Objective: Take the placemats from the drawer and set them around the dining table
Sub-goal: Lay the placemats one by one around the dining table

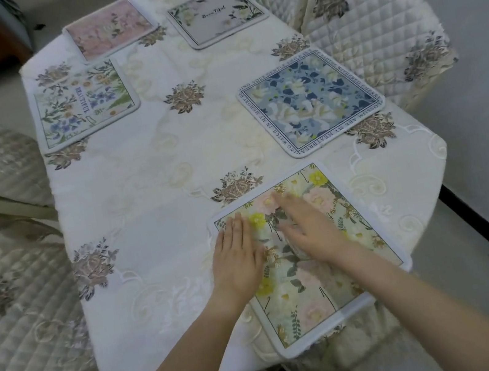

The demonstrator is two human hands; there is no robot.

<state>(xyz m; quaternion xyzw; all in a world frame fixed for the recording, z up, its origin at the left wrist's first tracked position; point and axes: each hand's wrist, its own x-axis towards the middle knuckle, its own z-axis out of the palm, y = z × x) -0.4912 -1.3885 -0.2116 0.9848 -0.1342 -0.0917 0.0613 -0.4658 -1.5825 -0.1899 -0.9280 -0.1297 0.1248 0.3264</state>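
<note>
5 square fabric placemats lie on the oval dining table point(148, 201), which is draped in a white embroidered tablecloth. Taking the brown embroidered flower at the table's centre point(184, 97) as the marker: the pink floral placemat point(111, 28) sits beyond it to the left at the far end, and the grey placemat with the word "Beautiful" point(217, 13) lies beyond it to the right. The white placemat with blue and yellow wildflowers point(84, 103) lies left of the flower, by the table's left edge. The blue floral placemat with a lettered border point(311, 101) lies right of it.

Nearer than the flower and to the right, at the near end, lies the pale green placemat with yellow and pink blooms point(331, 268). Both hands rest on it, flat, fingers straight. The left hand point(236, 258) lies over its left edge, fingers close together. The right hand point(305, 230), slightly blurred, lies on its middle with fingers a little spread.

Quilted cream chair covers point(373, 34) stand around the table.
</note>
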